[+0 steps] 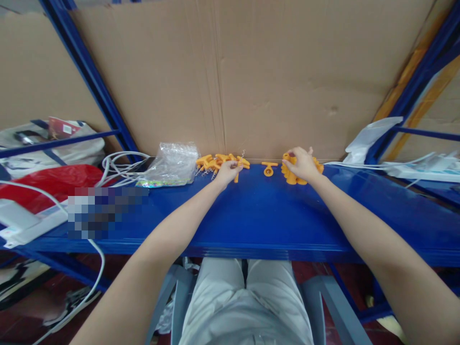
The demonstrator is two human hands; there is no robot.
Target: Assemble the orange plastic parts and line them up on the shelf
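Observation:
My left hand [228,174] pinches an orange T-handled corkscrew [236,178] at the edge of a heap. In that heap lie several more corkscrews [206,162], their thin metal spirals sticking out. My right hand [301,162] has its thumb and fingers closed around an orange hollow sleeve [285,158] at the left of a cluster. Several flared orange sleeves [292,179] stand close together beneath that hand, partly hidden by it. Between my hands, one orange corkscrew with its sleeve [268,168] lies by itself on the blue table [266,215].
A clear plastic bag [172,163] lies left of the heap, beside coiled white cables [124,167] and a red bag [50,184]. Cardboard [258,81] walls the back. White plastic [370,139] and a power strip [424,170] are at right. Blue posts [89,76] frame the table.

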